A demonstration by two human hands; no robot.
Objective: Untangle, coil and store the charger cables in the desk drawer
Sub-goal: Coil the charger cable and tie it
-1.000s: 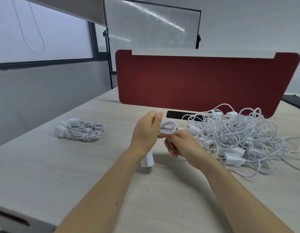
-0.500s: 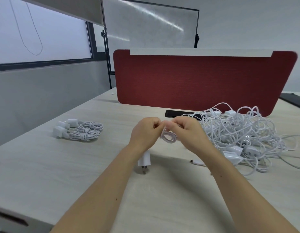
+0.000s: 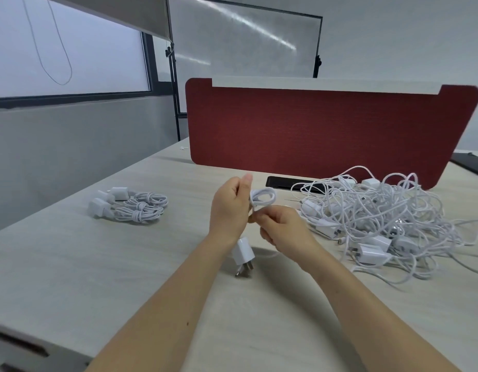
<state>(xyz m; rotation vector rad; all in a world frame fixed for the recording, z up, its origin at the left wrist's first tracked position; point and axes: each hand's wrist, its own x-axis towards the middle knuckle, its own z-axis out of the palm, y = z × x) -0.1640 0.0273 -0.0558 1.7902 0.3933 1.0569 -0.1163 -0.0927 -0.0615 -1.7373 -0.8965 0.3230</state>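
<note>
Gripped a small cable coil (image 3: 263,197) in the left hand's (image 3: 229,210) curled fingers above the counter (image 3: 125,264), pinched its strand with the right hand (image 3: 283,229), left the plug (image 3: 243,255) dangling below. Worked just beside a tangled heap (image 3: 380,218) at right, well apart from coiled bundles (image 3: 133,206) at left, before a red divider (image 3: 326,130).

This is an office. A pale wood-grain desk (image 3: 119,269) carries a red fabric divider (image 3: 313,130) upright along its far edge, with a black cable slot (image 3: 279,181) cut into the surface just in front of it. Beyond the desk's far-left corner stands 1 whiteboard (image 3: 243,41) on a black frame, beside a wide window (image 3: 98,65) with a roller blind (image 3: 111,12) and a hanging cord (image 3: 61,81), above a plain grey wall (image 3: 71,146).
</note>
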